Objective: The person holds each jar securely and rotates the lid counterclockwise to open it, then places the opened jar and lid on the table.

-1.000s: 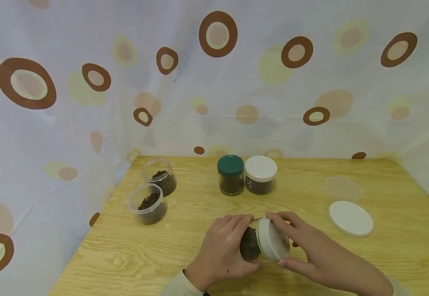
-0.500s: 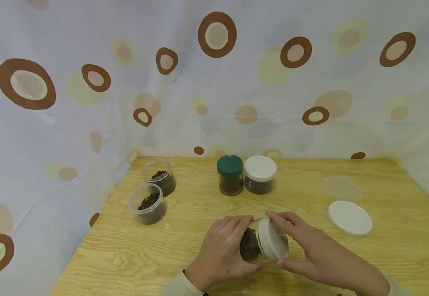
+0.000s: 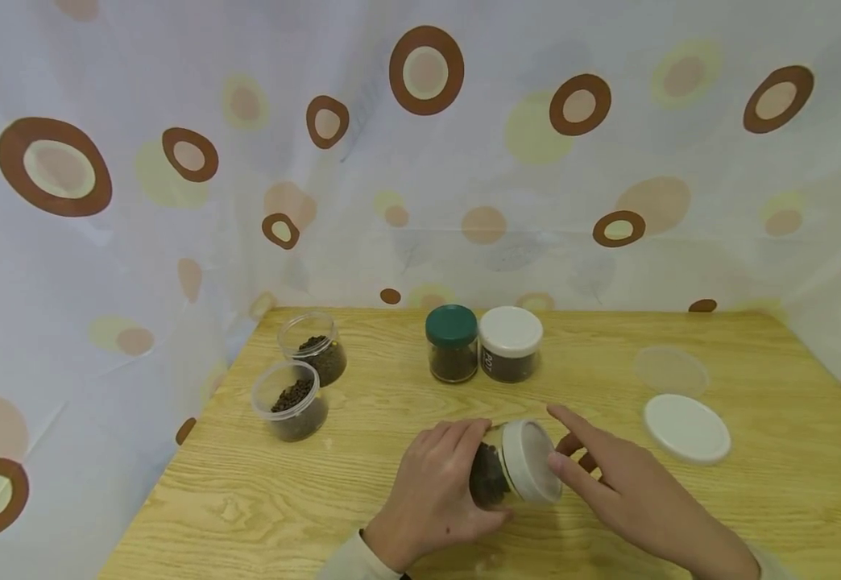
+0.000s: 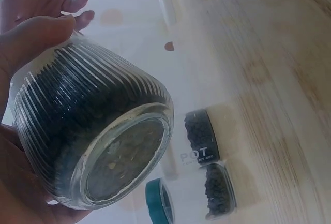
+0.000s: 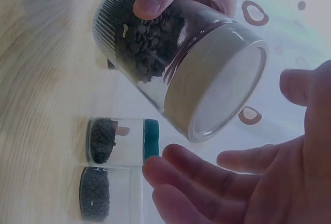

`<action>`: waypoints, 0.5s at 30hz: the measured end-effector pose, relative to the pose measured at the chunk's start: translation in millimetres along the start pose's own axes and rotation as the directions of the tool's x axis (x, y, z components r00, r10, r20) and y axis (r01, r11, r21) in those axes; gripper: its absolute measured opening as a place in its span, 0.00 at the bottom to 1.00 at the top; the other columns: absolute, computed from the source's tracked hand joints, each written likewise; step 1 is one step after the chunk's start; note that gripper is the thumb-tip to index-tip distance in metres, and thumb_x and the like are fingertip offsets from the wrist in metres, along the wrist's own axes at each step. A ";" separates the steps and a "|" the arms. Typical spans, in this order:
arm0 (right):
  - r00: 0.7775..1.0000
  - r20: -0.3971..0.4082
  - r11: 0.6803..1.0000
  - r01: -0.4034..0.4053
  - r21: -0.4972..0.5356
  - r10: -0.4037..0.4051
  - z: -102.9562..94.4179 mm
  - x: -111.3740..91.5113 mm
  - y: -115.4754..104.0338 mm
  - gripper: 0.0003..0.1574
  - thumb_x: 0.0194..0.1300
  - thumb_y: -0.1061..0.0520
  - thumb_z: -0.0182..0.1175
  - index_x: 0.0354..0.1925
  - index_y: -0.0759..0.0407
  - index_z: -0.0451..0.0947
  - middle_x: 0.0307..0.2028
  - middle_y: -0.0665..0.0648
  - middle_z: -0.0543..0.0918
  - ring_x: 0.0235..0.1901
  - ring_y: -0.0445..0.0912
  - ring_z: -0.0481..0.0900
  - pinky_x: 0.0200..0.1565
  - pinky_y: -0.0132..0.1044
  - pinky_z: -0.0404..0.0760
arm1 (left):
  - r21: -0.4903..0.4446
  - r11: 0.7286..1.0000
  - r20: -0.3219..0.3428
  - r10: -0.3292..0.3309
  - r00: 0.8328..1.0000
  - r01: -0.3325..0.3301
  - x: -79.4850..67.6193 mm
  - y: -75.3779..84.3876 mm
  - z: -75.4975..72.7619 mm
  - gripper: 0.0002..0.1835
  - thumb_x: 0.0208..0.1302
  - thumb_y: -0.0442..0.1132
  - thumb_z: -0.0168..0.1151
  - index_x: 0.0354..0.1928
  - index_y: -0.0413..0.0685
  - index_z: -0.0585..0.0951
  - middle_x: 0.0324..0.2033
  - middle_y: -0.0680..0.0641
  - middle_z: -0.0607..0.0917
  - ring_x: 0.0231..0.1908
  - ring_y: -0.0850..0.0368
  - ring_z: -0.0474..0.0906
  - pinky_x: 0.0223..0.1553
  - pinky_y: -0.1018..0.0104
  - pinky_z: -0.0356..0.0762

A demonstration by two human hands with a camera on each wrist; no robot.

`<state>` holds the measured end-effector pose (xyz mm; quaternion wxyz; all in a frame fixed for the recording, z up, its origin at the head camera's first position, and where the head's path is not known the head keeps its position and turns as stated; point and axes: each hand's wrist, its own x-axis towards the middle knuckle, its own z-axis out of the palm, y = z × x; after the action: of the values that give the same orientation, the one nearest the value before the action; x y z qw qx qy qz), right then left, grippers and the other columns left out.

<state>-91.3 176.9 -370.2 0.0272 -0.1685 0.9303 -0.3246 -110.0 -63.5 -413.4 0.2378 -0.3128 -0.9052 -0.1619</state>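
My left hand (image 3: 438,487) grips the body of a ribbed clear jar (image 4: 98,105), tilted so that its white lid (image 3: 532,461) faces right. Dark bean-like pieces fill part of the jar, and the right wrist view shows the lid (image 5: 227,87) seated on its mouth. The left thumb (image 5: 152,4) lies along the jar's side. Beside the lid is my right hand (image 3: 631,491), its fingers spread and loosely bent. A gap shows between those fingers (image 5: 191,167) and the lid in the right wrist view.
Behind the hands stand a green-lidded jar (image 3: 453,342) and a white-lidded jar (image 3: 511,342) marked POT. Two lidless clear tubs of dark pieces, a front tub (image 3: 304,423) and a rear tub (image 3: 329,362), are at the left. A white lid (image 3: 686,428) and a translucent disc (image 3: 672,371) lie at right.
My right fingers have come off the jar's lid and drawn slightly to the right. The left hand keeps its hold, and the jar's lid end has shifted up a little.
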 end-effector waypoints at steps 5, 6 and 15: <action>0.996 0.030 0.996 -0.084 -0.001 0.084 2.6 4.1 -7.8 0.35 0.74 0.36 0.49 0.70 0.52 0.67 0.40 0.46 0.84 0.28 0.31 0.75 0.29 0.28 0.73 | 0.007 1.000 0.024 0.002 1.000 -0.002 -2.0 -0.4 1.5 0.49 0.35 0.66 0.78 0.61 0.51 0.75 0.53 0.53 0.84 0.49 0.58 0.82 0.47 0.61 0.82; 0.994 0.042 0.995 -0.103 -0.005 0.103 3.1 4.3 -8.8 0.36 0.74 0.35 0.49 0.69 0.53 0.68 0.39 0.46 0.84 0.26 0.31 0.75 0.28 0.29 0.72 | 0.013 1.000 0.029 0.007 1.000 -0.007 -2.5 -0.4 1.9 0.49 0.36 0.67 0.78 0.61 0.51 0.75 0.53 0.53 0.84 0.49 0.58 0.82 0.47 0.62 0.82; 0.975 0.122 0.978 -0.173 -0.118 0.187 6.4 7.0 -10.1 0.40 0.72 0.31 0.48 0.69 0.53 0.68 0.32 0.43 0.82 0.23 0.35 0.73 0.26 0.31 0.69 | 0.044 0.999 0.047 0.023 0.999 -0.026 -3.7 0.4 5.7 0.50 0.36 0.68 0.77 0.62 0.52 0.74 0.53 0.54 0.84 0.49 0.59 0.82 0.49 0.61 0.82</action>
<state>-93.9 163.4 -368.7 0.1092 -0.1059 0.9539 -0.2588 -109.0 -62.4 -420.1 0.2259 -0.3221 -0.9100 -0.1313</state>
